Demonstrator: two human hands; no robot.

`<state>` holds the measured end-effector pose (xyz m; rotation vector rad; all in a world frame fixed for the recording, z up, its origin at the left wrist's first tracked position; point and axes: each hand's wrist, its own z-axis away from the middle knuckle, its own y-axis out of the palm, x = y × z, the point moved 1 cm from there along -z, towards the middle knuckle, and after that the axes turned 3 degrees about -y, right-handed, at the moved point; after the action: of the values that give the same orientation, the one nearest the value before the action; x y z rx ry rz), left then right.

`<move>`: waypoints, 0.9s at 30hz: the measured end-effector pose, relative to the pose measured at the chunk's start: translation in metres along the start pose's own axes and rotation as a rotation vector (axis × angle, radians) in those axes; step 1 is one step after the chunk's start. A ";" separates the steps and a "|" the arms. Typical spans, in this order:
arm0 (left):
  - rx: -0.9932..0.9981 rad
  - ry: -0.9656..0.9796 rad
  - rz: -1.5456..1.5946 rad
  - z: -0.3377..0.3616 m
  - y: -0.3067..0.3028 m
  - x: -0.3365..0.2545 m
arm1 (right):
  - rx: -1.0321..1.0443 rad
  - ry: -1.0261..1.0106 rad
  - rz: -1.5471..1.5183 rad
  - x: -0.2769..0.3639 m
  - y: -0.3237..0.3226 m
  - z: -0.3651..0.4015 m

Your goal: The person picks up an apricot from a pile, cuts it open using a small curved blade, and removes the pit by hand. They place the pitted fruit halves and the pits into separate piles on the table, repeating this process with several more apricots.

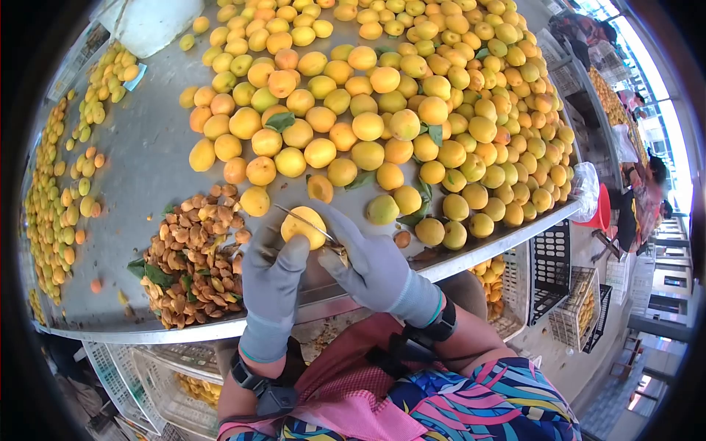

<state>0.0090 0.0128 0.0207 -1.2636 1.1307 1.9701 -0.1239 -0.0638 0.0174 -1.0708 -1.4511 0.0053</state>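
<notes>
My left hand (273, 283), in a grey glove, has its fingers and thumb closed round a yellow apricot (303, 229) just above the table's near edge. In my gloved right hand (379, 268) is a thin knife (288, 213), its narrow blade lying against the apricot. The knife's handle is mostly hidden by my fingers. A heap of brown apricot pits (195, 261) lies to the left of my left hand. Close beyond my hands are a whole apricot (255, 201) and one with a cut-open hollow (320, 188).
A large spread of apricots (368, 125) covers the far and right parts of the metal table (140, 176). More fruit (55, 198) runs along the left side. Crates (551, 268) stand below on the right, near a red bucket (599, 207). Another person (647, 195) is at far right.
</notes>
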 end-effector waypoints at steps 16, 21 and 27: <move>0.004 0.097 -0.273 -0.005 -0.002 -0.007 | 0.069 0.048 0.052 0.011 0.004 -0.001; 0.037 0.005 -0.233 -0.006 -0.008 -0.011 | 0.088 0.105 -0.009 0.013 0.008 -0.001; 0.056 0.016 -0.302 -0.005 -0.011 -0.010 | 0.175 0.136 -0.013 0.010 0.004 0.000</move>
<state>0.0237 0.0143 0.0252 -1.3360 0.9326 1.6974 -0.1201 -0.0555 0.0231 -0.9015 -1.3100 0.0479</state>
